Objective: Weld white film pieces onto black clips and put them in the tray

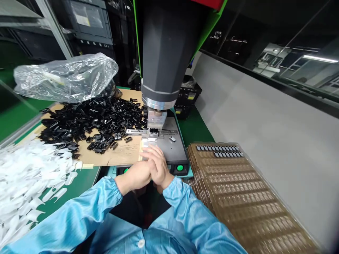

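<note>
My left hand [137,173] and my right hand [158,163] touch each other at the front edge of the machine base [169,151]. The left fingers are tucked at the right palm and mostly hidden. The right fingers stretch forward, and I see nothing held in them. Just beyond the fingertips lies a white part [151,139], in front of a metal fixture [137,131] that bears a small black part [153,131]. Above the fixture is the machine head [161,63]. One small light-coloured part [172,139] lies on the base to the right.
Black parts [92,116] are heaped on cardboard at the left, behind white parts [31,176]. A clear plastic bag [69,77] rests behind. Green buttons [180,167] flank my hands. Stacked brown trays [238,190] stand at the right, the top one holding two rows of parts.
</note>
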`<state>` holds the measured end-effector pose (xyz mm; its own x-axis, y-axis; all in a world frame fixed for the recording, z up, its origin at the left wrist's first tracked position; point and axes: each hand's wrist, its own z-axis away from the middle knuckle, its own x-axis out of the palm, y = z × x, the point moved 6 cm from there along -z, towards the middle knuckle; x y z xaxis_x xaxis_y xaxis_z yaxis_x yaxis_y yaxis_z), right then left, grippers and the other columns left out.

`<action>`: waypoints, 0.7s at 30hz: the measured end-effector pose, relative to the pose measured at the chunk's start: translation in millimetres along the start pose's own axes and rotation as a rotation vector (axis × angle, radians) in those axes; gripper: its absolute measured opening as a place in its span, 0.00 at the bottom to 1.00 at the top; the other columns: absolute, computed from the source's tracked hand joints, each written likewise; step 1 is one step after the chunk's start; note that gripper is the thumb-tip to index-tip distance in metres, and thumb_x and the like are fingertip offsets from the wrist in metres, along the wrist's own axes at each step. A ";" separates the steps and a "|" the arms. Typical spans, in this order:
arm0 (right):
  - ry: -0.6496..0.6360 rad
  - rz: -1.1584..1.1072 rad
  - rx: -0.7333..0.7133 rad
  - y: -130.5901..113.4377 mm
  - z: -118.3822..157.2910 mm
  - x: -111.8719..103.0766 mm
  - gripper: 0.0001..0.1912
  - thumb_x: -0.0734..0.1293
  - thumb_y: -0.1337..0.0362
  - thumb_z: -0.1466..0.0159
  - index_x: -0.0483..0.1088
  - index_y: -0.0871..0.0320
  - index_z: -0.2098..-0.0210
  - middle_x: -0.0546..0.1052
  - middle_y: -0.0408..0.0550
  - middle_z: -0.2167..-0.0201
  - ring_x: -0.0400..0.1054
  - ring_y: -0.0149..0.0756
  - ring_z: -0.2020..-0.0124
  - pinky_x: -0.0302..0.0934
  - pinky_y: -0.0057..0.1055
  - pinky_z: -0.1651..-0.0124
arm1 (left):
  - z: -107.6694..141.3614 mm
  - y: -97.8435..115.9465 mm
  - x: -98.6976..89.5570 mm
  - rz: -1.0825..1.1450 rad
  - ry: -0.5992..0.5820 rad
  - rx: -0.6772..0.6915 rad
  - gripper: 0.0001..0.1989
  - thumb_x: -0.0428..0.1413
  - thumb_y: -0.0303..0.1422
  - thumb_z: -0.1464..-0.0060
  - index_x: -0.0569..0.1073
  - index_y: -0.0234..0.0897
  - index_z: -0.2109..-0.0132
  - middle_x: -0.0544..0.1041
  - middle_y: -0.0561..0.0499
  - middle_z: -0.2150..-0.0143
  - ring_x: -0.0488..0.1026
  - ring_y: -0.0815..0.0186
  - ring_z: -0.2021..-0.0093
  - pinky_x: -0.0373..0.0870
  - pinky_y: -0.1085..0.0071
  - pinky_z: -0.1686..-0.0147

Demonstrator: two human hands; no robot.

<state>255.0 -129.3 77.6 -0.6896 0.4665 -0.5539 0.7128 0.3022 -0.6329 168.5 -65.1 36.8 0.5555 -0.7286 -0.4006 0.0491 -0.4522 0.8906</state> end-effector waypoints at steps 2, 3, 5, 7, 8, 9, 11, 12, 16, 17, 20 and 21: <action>0.078 0.061 0.057 31.1 -13.0 -11.1 0.23 0.53 0.60 0.23 0.78 0.50 0.42 0.78 0.48 0.38 0.64 0.45 0.30 0.53 0.51 0.24 | -10.5 3.9 -1.9 -0.141 -0.147 0.057 0.07 0.58 0.38 0.39 0.77 0.41 0.62 0.80 0.44 0.68 0.77 0.54 0.68 0.75 0.58 0.62; 0.124 0.109 0.103 48.3 -20.4 -16.9 0.21 0.55 0.61 0.23 0.78 0.52 0.44 0.79 0.50 0.41 0.66 0.45 0.33 0.56 0.50 0.26 | -17.7 3.1 -6.0 -0.204 -0.182 0.070 0.09 0.56 0.39 0.35 0.77 0.41 0.60 0.80 0.45 0.67 0.76 0.56 0.69 0.74 0.59 0.62; 0.192 0.223 0.211 82.3 -36.2 -26.4 0.17 0.59 0.63 0.25 0.78 0.54 0.47 0.81 0.52 0.46 0.70 0.47 0.39 0.61 0.48 0.31 | -38.2 -3.3 -22.6 -0.284 -0.127 0.072 0.11 0.53 0.39 0.31 0.78 0.42 0.56 0.81 0.45 0.64 0.77 0.56 0.66 0.74 0.60 0.60; 0.197 0.329 0.314 110.9 -52.1 -30.4 0.14 0.64 0.64 0.28 0.76 0.55 0.47 0.81 0.54 0.48 0.70 0.49 0.43 0.63 0.47 0.35 | -63.7 -13.9 -43.7 -0.361 0.016 0.078 0.10 0.53 0.38 0.31 0.78 0.41 0.52 0.81 0.44 0.56 0.78 0.53 0.57 0.75 0.58 0.53; 0.174 0.374 0.353 122.3 -59.7 -29.9 0.14 0.66 0.63 0.30 0.76 0.56 0.46 0.81 0.54 0.48 0.70 0.50 0.43 0.64 0.46 0.36 | -76.8 -20.3 -54.1 -0.395 0.103 0.079 0.11 0.54 0.38 0.32 0.77 0.40 0.49 0.81 0.42 0.52 0.78 0.52 0.52 0.74 0.57 0.49; 0.142 0.412 0.386 131.5 -66.6 -28.0 0.15 0.69 0.63 0.31 0.75 0.57 0.45 0.81 0.56 0.48 0.69 0.51 0.43 0.64 0.46 0.37 | -89.6 -26.9 -62.4 -0.420 0.175 0.081 0.13 0.56 0.37 0.34 0.76 0.39 0.46 0.80 0.41 0.48 0.77 0.51 0.48 0.74 0.55 0.45; 0.072 0.467 0.429 144.3 -77.9 -21.9 0.17 0.71 0.60 0.32 0.74 0.59 0.46 0.80 0.58 0.49 0.69 0.51 0.44 0.65 0.44 0.39 | -113.1 -39.7 -69.8 -0.441 0.228 0.094 0.18 0.58 0.35 0.36 0.75 0.37 0.41 0.77 0.39 0.42 0.74 0.49 0.41 0.71 0.53 0.39; 0.045 0.484 0.436 148.2 -82.4 -18.6 0.17 0.72 0.60 0.32 0.74 0.60 0.46 0.80 0.58 0.50 0.69 0.51 0.45 0.65 0.43 0.40 | -123.4 -45.4 -69.5 -0.435 0.213 0.104 0.20 0.59 0.34 0.37 0.74 0.37 0.40 0.76 0.38 0.40 0.73 0.49 0.39 0.70 0.52 0.36; -0.008 0.478 0.406 156.9 -95.3 -10.2 0.11 0.70 0.60 0.30 0.76 0.58 0.51 0.81 0.55 0.53 0.71 0.46 0.49 0.64 0.40 0.41 | -151.5 -61.6 -62.6 -0.362 0.109 0.108 0.20 0.60 0.31 0.40 0.77 0.38 0.41 0.77 0.41 0.41 0.74 0.51 0.41 0.70 0.54 0.36; -0.010 0.460 0.406 159.2 -97.7 -10.2 0.09 0.70 0.60 0.30 0.77 0.57 0.53 0.81 0.54 0.54 0.71 0.46 0.50 0.64 0.39 0.42 | -155.9 -64.1 -62.4 -0.334 0.098 0.094 0.19 0.60 0.31 0.40 0.78 0.38 0.42 0.78 0.41 0.42 0.75 0.52 0.43 0.71 0.54 0.39; 0.029 0.364 0.438 166.3 -101.3 -15.0 0.09 0.70 0.59 0.31 0.78 0.58 0.56 0.81 0.52 0.59 0.72 0.45 0.53 0.66 0.38 0.46 | -163.7 -66.7 -65.3 -0.253 0.100 0.048 0.16 0.62 0.34 0.41 0.81 0.38 0.46 0.80 0.44 0.48 0.76 0.56 0.51 0.74 0.59 0.47; 0.055 0.312 0.452 167.9 -100.0 -16.8 0.10 0.70 0.59 0.32 0.78 0.58 0.56 0.81 0.51 0.61 0.73 0.44 0.55 0.67 0.38 0.47 | -163.6 -65.9 -66.6 -0.231 0.115 0.034 0.15 0.62 0.35 0.40 0.82 0.38 0.48 0.80 0.44 0.51 0.76 0.57 0.54 0.74 0.60 0.49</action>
<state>399.0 -3.3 34.8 -0.4380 0.5234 -0.7309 0.7481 -0.2385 -0.6192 264.0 97.4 40.0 0.6237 -0.5417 -0.5636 0.1586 -0.6183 0.7698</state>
